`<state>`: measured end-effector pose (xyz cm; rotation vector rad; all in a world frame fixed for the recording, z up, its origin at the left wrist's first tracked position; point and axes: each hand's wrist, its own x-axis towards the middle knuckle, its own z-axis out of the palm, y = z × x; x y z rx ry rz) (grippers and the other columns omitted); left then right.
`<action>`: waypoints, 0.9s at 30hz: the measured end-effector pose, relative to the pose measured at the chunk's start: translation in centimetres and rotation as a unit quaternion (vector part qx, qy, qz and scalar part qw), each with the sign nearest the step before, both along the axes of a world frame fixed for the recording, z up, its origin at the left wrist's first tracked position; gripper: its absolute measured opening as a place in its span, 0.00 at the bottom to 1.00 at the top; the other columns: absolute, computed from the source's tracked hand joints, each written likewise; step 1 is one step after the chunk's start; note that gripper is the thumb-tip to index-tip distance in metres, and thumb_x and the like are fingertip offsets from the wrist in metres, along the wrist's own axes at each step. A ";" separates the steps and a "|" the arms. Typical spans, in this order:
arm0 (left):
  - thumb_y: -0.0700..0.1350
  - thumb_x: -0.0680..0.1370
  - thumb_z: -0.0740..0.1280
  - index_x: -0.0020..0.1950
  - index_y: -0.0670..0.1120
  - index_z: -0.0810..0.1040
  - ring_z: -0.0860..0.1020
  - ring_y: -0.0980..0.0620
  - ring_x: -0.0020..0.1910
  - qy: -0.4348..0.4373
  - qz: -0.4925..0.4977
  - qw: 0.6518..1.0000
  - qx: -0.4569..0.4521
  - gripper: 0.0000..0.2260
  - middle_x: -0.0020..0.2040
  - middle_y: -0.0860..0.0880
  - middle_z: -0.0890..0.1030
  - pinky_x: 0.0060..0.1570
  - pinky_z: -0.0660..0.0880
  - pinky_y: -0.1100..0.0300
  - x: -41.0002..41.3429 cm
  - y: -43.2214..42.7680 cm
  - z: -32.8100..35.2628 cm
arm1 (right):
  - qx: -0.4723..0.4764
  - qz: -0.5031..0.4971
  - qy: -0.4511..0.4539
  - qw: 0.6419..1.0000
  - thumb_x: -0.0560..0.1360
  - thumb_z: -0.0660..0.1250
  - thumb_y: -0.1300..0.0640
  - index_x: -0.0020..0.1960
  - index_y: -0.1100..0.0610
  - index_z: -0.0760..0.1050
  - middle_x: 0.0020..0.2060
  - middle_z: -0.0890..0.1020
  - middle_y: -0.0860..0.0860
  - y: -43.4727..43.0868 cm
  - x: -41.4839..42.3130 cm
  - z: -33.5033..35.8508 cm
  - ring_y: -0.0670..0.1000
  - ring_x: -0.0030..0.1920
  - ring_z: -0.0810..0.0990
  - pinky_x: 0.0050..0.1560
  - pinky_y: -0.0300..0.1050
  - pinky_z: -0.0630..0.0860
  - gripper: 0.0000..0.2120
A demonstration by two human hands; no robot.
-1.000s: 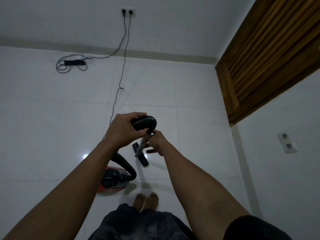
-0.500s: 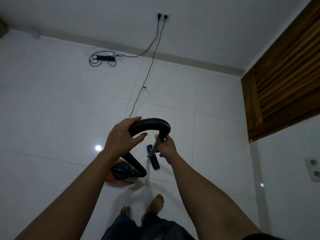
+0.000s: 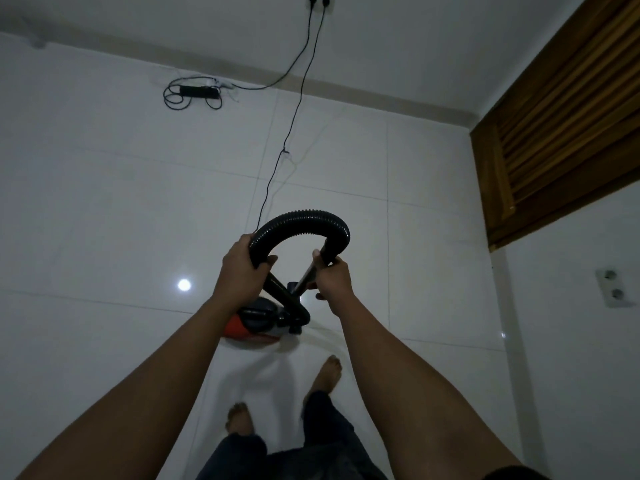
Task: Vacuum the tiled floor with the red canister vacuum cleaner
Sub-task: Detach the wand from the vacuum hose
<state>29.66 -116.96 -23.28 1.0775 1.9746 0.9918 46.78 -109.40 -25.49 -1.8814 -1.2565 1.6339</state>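
Observation:
The red canister vacuum sits on the white tiled floor just in front of my feet, partly hidden by my left forearm. Its black ribbed hose arches up between my hands. My left hand grips the hose's left leg. My right hand is closed around the handle end where the hose meets the wand. The wand runs down toward the canister; its floor head is hidden behind the hose and my hands.
The vacuum's black power cord runs across the floor to a wall socket. A black power strip with coiled cable lies by the far wall. A slatted wooden door is at right, with a wall socket below it.
The hose arch has widened as my hands moved apart. I have stepped forward, right foot ahead, and the view has shifted left. My right hand now grips the handle end fully.

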 end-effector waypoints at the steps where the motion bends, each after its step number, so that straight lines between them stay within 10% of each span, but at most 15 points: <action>1: 0.45 0.77 0.73 0.61 0.50 0.74 0.77 0.54 0.48 -0.006 -0.009 1.000 -0.002 0.14 0.50 0.52 0.79 0.43 0.71 0.64 -0.7 -0.5 0.0 | 0.003 -0.008 0.000 1.000 0.79 0.62 0.41 0.55 0.53 0.73 0.45 0.84 0.57 -0.6 -0.6 0.0 0.57 0.42 0.85 0.49 0.56 0.80 0.16; 15: 0.54 0.76 0.71 0.56 0.56 0.72 0.79 0.62 0.48 -0.047 -0.033 0.996 0.073 0.12 0.47 0.56 0.80 0.44 0.75 0.63 -3.3 -0.1 -5.2 | 0.144 -0.038 -0.046 0.988 0.74 0.64 0.37 0.52 0.41 0.67 0.40 0.76 0.41 0.3 -3.4 -6.7 0.40 0.40 0.75 0.39 0.42 0.70 0.12; 27: 0.49 0.79 0.70 0.63 0.53 0.69 0.79 0.62 0.54 -0.059 -0.059 0.967 0.241 0.15 0.52 0.61 0.81 0.50 0.76 0.67 -2.2 5.2 -27.2 | 0.274 0.062 0.043 0.959 0.77 0.62 0.37 0.57 0.52 0.73 0.47 0.81 0.50 4.9 -4.4 -28.6 0.46 0.46 0.81 0.46 0.44 0.76 0.20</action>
